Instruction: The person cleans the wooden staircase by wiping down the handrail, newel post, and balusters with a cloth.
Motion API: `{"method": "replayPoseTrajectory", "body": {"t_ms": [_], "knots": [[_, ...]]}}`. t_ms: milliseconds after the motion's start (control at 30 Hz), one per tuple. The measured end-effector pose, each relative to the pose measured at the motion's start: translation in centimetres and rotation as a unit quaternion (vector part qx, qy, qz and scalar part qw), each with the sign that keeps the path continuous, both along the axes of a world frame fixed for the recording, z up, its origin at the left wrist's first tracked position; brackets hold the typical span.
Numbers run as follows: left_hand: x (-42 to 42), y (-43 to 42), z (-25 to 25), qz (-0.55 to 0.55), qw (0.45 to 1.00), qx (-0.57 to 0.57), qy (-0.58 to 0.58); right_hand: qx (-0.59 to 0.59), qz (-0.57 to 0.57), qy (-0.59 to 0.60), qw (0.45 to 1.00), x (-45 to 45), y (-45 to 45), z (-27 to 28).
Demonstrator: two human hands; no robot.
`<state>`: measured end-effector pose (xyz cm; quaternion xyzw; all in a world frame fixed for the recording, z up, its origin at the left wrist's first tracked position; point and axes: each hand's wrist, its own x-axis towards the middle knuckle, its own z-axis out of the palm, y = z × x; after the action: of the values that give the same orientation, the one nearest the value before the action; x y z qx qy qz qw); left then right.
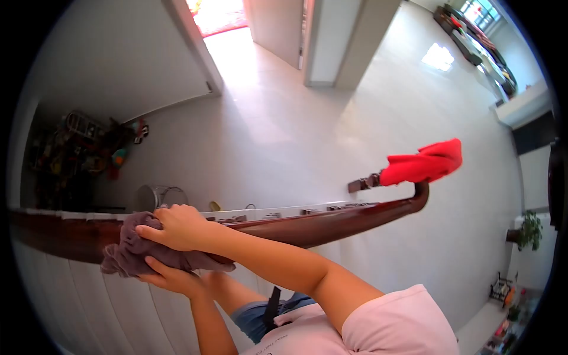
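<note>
A glossy dark brown wooden handrail (319, 231) runs across the view and curls round at its right end. Over its left part lies a crumpled purple-grey cloth (131, 245). My right hand (180, 228) presses on the cloth from above, its fingers bent over the far side of the rail, fingertips partly hidden. Below it, my left hand (171, 277) grips the cloth against the near side, thumb on top and some fingers tucked under. A red cloth (423, 163) is draped over a dark piece beyond the curled end.
Stair steps (65, 284) descend at lower left. Past the rail stretches a pale shiny floor (284, 130). Mixed items (83, 154) crowd the left corner near a round metal container (151, 198). An open door (278, 29) stands at the top; a potted plant (529, 231) sits right.
</note>
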<state>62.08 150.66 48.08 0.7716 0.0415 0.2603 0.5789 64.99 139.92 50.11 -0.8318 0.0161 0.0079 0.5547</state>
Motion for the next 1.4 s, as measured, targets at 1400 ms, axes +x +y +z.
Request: {"method": "replayPoseTrajectory", "body": {"t_ms": [1400], "knots": [[-9.6, 0.4, -17.3, -0.218, 0.964, -0.119, -0.097, -0.295, -0.127, -0.267, 0.909, -7.2, 3.5, -3.4]]}}
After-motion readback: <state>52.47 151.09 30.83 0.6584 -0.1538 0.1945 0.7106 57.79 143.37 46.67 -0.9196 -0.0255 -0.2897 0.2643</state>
